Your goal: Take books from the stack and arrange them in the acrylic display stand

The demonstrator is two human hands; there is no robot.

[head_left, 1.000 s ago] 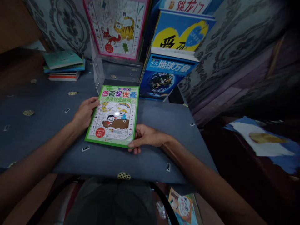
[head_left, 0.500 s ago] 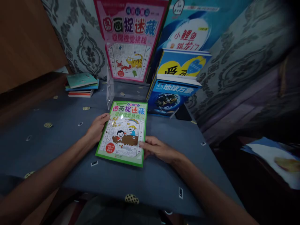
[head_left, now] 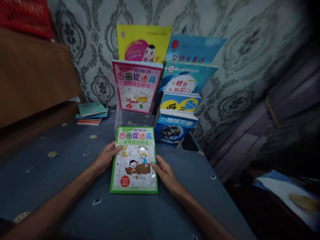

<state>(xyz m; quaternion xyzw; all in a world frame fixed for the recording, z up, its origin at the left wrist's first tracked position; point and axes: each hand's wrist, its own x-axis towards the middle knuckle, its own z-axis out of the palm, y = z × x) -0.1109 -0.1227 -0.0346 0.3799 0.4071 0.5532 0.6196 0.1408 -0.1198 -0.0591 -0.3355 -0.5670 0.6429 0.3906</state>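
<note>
A green-bordered picture book point(head_left: 135, 161) is held between both hands, its cover facing me, above the dark table. My left hand point(head_left: 108, 156) grips its left edge with the thumb on the cover. On the right edge is my right hand point(head_left: 163, 170), thumb on the front and other fingers partly hidden behind. Just beyond the book stands a clear rack point(head_left: 119, 116). It bears a pink book point(head_left: 137, 85), a yellow book point(head_left: 155, 36), and several blue ones, among them a blue book with a globe point(head_left: 172, 130) at the front right.
A small stack of books point(head_left: 92, 111) lies at the table's back left, near a wooden panel point(head_left: 35, 76). At upper left is a red basket point(head_left: 26, 16). Papers point(head_left: 287, 196) lie at the far right, below a purple curtain point(head_left: 255, 130).
The view has tilted up, showing the back row of books and the red basket. The green book has turned more upright and straight, still in both hands.
</note>
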